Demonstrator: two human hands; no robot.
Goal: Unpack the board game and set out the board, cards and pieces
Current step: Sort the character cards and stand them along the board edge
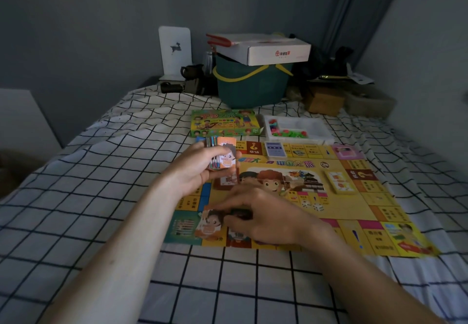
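- On a bed covered by a white sheet with a dark grid (101, 197) lies the unfolded yellow game board (354, 204), flat, with cartoon faces printed at its centre.
- Above the board's far left corner, the left hand (195, 169) holds a thick stack of colourful cards (222, 155); its fingers and thumb are curled round the stack, whose orange top card faces the camera.
- Near the board's near left corner, the right hand (260, 218) rests low over the board, fingers bent, pinching a single orange card (210, 223) that lies on or just over the board; whether the card is lifted cannot be told.
- A blue-backed deck (275, 150) sits on the board's far edge, and a pink deck (345, 152) lies near the far right corner.
- A yellow deck (340, 182) rests on the right part of the board.
- Two white dice (312, 205) lie close together near the board's middle.
- Beyond the board, the green game box (224, 123) lies on the sheet, and just right of it stands a white plastic tray (314, 128) holding red, green and pink pieces (288, 132).
- At the bed's far end stands a green basket with a yellow handle (250, 83), a white cardboard box (268, 49) on top of it.
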